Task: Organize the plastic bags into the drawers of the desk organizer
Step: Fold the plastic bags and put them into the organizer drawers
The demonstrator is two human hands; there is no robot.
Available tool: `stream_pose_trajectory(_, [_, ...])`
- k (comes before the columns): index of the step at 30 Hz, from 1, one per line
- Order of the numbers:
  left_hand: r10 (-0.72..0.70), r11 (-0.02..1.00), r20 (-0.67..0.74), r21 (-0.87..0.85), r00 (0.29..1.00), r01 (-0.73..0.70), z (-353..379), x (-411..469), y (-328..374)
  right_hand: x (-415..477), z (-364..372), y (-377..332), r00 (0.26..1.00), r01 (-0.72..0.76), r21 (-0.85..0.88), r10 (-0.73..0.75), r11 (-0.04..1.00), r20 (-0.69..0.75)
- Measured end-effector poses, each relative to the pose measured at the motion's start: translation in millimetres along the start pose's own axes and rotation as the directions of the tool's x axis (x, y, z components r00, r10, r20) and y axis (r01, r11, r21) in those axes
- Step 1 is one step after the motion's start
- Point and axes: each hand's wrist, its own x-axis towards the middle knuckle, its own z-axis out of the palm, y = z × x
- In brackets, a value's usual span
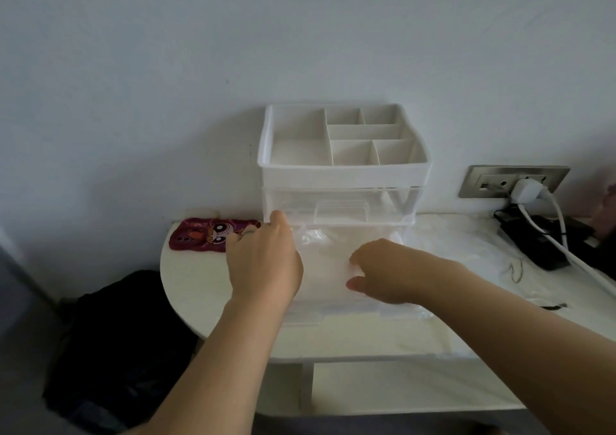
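So the organizer's (343, 174) bottom drawer (366, 314) is pulled out to the near side, with clear plastic bags (320, 237) lying inside. The right hand (390, 271) pinches the bags with curled fingers. The left hand (263, 264) sits on the drawer's left edge, can't tell if it's gripping.

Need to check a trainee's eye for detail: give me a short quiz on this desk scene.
1. True or false: pens stand in the desk organizer's top tray.
2. The phone case lies: A) left of the organizer, B) in the tray, C) in a drawer.
3. Fill in: the right hand pinches a plastic bag in the pulled-out ____ drawer.
Key: 1 false; 2 A; 3 lower.
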Motion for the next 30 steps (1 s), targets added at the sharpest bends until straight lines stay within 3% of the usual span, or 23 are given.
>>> stream_pose_trajectory(4, [0.066,0.992,-0.071,-0.1,0.995,-0.072,-9.8,-3.0,-4.4,6.1,2.3,9.8,1.0,0.015,0.003,-0.016,1.0,0.003])
stream_pose_trajectory(6, [0.161,0.954,-0.181,-0.222,0.97,-0.2,-18.2,-3.3,-2.6,5.8,3.6,13.5,0.998,0.028,0.015,-0.027,1.0,-0.049])
stream_pose_trajectory(7, [0.229,0.922,-0.172,-0.278,0.958,-0.27,-22.1,-3.5,0.0,5.4,3.7,14.2,0.997,0.035,0.018,-0.034,0.999,-0.076])
stream_pose_trajectory(9, [0.35,0.877,0.025,-0.36,0.936,-0.319,-22.5,-5.1,6.0,3.7,2.8,14.3,0.993,0.043,0.013,-0.041,0.999,-0.113])
stream_pose_trajectory(12, [0.348,0.917,0.463,-0.348,0.815,-0.194,-13.0,-3.9,11.2,-8.3,-3.6,11.6,0.976,0.041,-0.102,-0.062,0.994,-0.21])
stream_pose_trajectory(14, [0.322,0.931,0.592,-0.339,0.739,-0.135,-12.6,3.7,11.8,-19.7,-14.0,5.1,0.918,0.061,-0.124,-0.105,0.99,-0.383])
stream_pose_trajectory(16, [0.323,0.94,0.653,-0.304,0.685,-0.154,-14.6,11.5,15.4,-25.3,-23.9,-5.5,0.861,0.163,-0.035,-0.159,0.986,-0.483])
stream_pose_trajectory(19, [0.316,0.947,0.675,-0.273,0.667,-0.172,-12.9,15.5,22.0,-15.1,-22.2,-13.5,0.928,0.247,-0.098,-0.264,0.964,-0.262])
stream_pose_trajectory(22, [0.323,0.945,0.668,-0.269,0.671,-0.187,-3.8,15.8,21.5,-2.0,-10.6,1.2,0.983,0.176,-0.164,-0.182,0.971,-0.022])
stream_pose_trajectory(26, [0.314,0.949,0.648,-0.245,0.694,-0.201,5.6,16.9,15.3,6.2,0.0,21.5,0.993,0.113,-0.132,-0.108,0.985,0.048])
stream_pose_trajectory(30, [0.235,0.969,0.692,-0.116,0.682,-0.216,10.4,19.0,18.2,14.4,0.5,23.7,0.988,0.111,-0.089,-0.101,0.99,0.117])
